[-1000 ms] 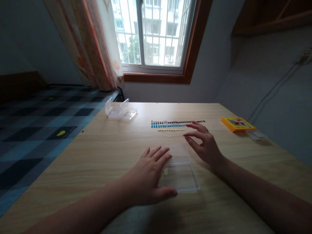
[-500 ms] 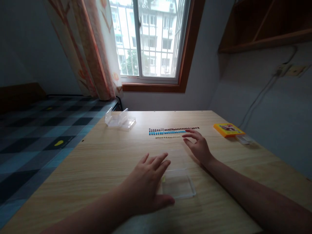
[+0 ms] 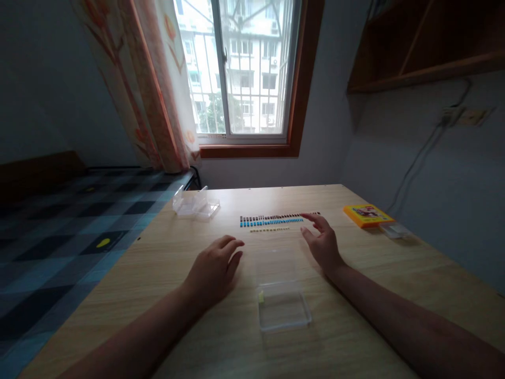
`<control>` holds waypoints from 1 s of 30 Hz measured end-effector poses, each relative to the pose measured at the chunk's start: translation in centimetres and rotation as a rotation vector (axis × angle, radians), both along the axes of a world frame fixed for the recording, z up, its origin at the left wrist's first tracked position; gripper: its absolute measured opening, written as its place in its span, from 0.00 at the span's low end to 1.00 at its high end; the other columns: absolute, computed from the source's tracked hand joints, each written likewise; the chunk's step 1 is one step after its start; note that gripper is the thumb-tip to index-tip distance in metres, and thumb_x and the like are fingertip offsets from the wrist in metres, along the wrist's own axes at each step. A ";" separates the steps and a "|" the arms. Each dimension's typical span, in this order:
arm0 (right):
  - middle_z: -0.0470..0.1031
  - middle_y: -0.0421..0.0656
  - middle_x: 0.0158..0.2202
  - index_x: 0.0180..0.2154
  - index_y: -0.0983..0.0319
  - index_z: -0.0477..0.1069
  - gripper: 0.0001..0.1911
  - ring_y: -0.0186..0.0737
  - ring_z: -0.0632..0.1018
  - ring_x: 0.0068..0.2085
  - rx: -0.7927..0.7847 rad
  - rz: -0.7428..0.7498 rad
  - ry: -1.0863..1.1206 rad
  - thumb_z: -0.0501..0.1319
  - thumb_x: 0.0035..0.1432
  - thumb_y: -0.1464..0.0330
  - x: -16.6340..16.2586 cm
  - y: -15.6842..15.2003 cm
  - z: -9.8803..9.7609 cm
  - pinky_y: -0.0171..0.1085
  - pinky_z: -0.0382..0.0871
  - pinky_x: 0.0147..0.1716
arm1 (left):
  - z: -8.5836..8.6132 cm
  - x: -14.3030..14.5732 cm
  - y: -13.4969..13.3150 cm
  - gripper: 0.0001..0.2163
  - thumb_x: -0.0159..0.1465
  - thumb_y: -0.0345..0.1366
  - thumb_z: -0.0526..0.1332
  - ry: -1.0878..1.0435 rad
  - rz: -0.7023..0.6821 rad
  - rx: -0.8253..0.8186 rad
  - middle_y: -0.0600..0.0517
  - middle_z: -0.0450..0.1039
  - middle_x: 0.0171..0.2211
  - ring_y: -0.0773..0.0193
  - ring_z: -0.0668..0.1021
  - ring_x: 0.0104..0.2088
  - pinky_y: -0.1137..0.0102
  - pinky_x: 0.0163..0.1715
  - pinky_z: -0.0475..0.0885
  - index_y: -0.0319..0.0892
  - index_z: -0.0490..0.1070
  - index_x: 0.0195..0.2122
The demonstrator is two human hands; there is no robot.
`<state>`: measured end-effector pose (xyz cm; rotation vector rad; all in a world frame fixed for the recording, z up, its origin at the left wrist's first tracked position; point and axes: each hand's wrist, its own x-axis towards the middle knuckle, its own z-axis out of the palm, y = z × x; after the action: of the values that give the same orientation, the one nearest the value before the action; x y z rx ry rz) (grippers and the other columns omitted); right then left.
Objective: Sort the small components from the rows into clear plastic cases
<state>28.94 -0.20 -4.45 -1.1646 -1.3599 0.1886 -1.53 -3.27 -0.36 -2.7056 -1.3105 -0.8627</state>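
Note:
Three rows of tiny pieces lie across the table: a dark brown row (image 3: 272, 217), a blue row (image 3: 268, 222) and a shorter pale yellow row (image 3: 270, 230). At their right end is my right hand (image 3: 321, 239), thumb and index finger apart, the index fingertip by the brown and blue rows; nothing shows in it. My left hand (image 3: 215, 266) hovers left of the rows' near side, fingers loosely bent and apart, holding nothing visible. Between my forearms an opened clear plastic box (image 3: 284, 310) lies with its lid folded back, a small yellow piece (image 3: 261, 297) at its left edge.
More clear plastic boxes (image 3: 196, 205) stand with lids raised at the table's far left. A yellow-orange box (image 3: 367, 216) and a small clear case (image 3: 394, 230) lie at the right. A bed (image 3: 98, 221) adjoins the left side, and a shelf (image 3: 430, 68) hangs upper right.
My left hand has moved left and away from me, off the clear box. The right hand stays by the rows, its thumb and index finger further apart. The view has tilted up slightly.

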 end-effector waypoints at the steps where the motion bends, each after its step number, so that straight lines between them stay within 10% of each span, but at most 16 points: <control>1: 0.79 0.48 0.49 0.47 0.58 0.78 0.17 0.50 0.76 0.52 -0.003 -0.001 0.010 0.62 0.55 0.67 0.0 0.0 0.0 0.53 0.67 0.56 | -0.5 -0.1 0.8 0.14 0.71 0.34 0.52 0.007 0.020 -0.009 0.43 0.78 0.48 0.53 0.80 0.46 0.59 0.48 0.77 0.41 0.75 0.50; 17: 0.80 0.47 0.45 0.42 0.58 0.80 0.14 0.50 0.76 0.49 -0.058 0.078 0.100 0.60 0.54 0.68 -0.6 -0.7 1.2 0.46 0.69 0.45 | -2.0 3.2 8.5 0.12 0.67 0.37 0.60 0.099 0.188 -0.018 0.45 0.79 0.45 0.54 0.81 0.42 0.63 0.46 0.75 0.41 0.81 0.46; 30: 0.80 0.46 0.42 0.35 0.57 0.81 0.09 0.50 0.77 0.48 -0.058 0.105 0.121 0.62 0.55 0.67 -0.8 -0.2 0.8 0.48 0.69 0.48 | -1.9 3.3 9.0 0.11 0.69 0.38 0.59 0.126 0.144 -0.040 0.50 0.82 0.42 0.56 0.81 0.40 0.66 0.42 0.75 0.48 0.84 0.40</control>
<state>28.12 -0.42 -3.69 -1.1125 -1.3168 0.3704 1.75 5.75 -2.23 -2.6053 -1.4878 -0.6493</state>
